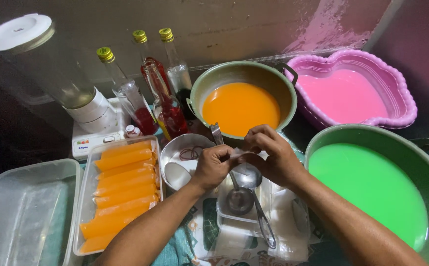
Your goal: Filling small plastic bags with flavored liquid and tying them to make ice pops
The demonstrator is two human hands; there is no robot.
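Note:
My left hand and my right hand meet above a small clear tray, both pinching a thin clear plastic bag between the fingertips. Below them a metal ladle and a metal funnel rest in that tray. Just behind my hands stands a green pot of orange liquid. A clear container at my left holds several filled orange ice pops lying in a row.
A green basin of green liquid sits at right, a pink scalloped tub of pink liquid behind it. A small metal bowl with rubber bands, three syrup bottles, a blender and a clear lid-like container stand left.

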